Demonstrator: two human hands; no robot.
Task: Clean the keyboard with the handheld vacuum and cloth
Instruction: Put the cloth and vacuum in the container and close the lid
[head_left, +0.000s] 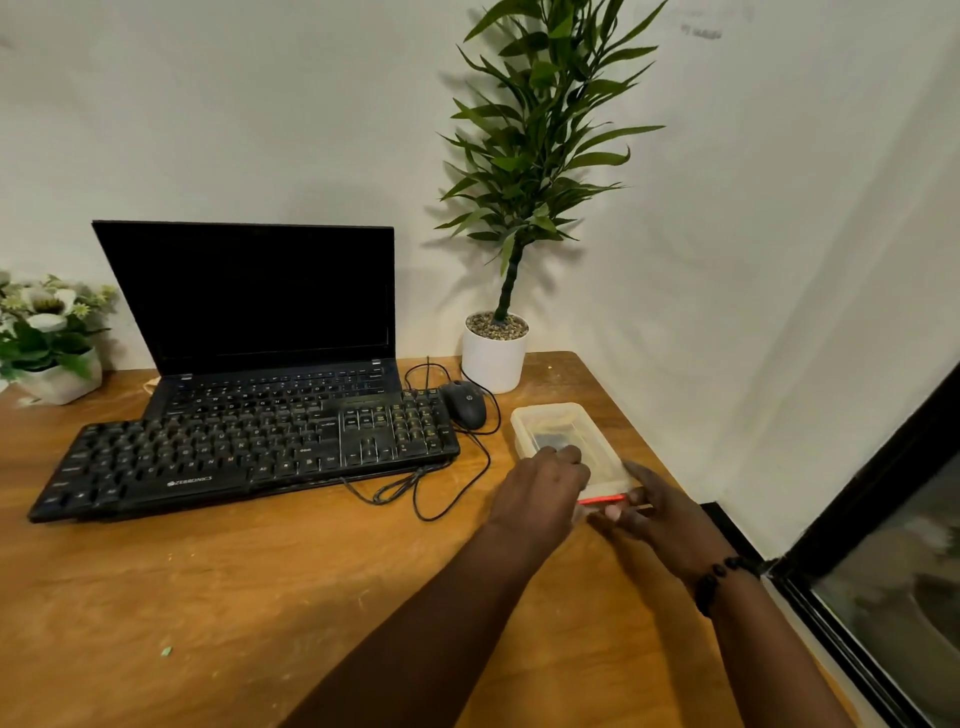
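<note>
Head view: the left hand rests curled on the near lid of a clear plastic box, the right hand grips its near right corner. The black keyboard lies left, before the laptop.

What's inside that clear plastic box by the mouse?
Through the translucent plastic box a dark object shows, too blurred to identify. The left hand covers its near end and the right hand is at its near right corner, so the rest is hidden.
</note>
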